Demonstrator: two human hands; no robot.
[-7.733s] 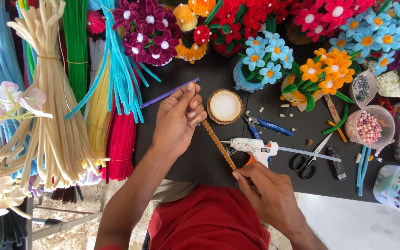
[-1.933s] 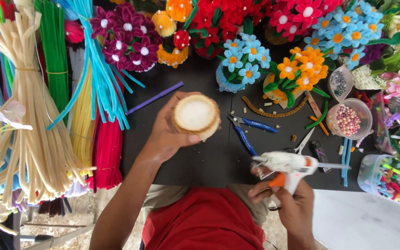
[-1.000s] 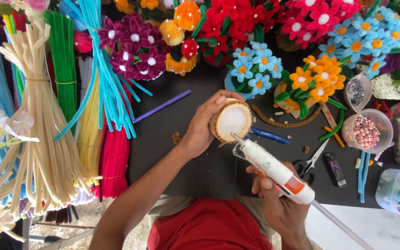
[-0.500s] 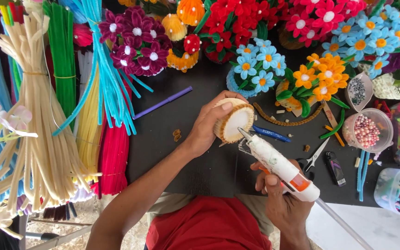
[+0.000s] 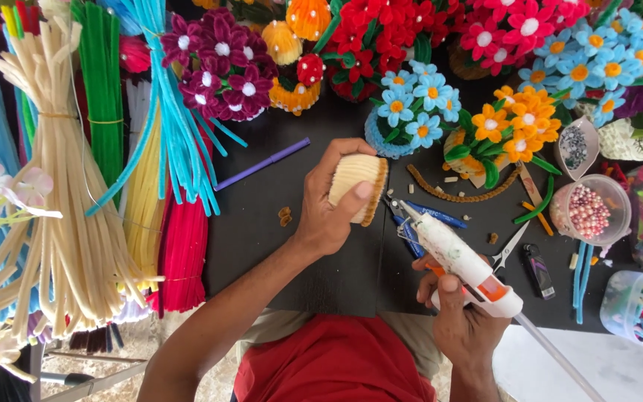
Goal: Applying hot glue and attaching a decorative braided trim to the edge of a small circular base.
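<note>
Open lane: bare black tabletop (image 5: 254, 246) left of and below the left hand (image 5: 329, 216), only a purple stem (image 5: 262, 164) and small brown scraps (image 5: 285, 217) on it. Left edge walled by pipe-cleaner bundles (image 5: 180, 246). Back blocked by flower pots (image 5: 411, 119). Right of the right hand (image 5: 463, 327): scissors (image 5: 507, 249), bead cup (image 5: 588, 212), blue pliers (image 5: 411, 231), tight.
</note>
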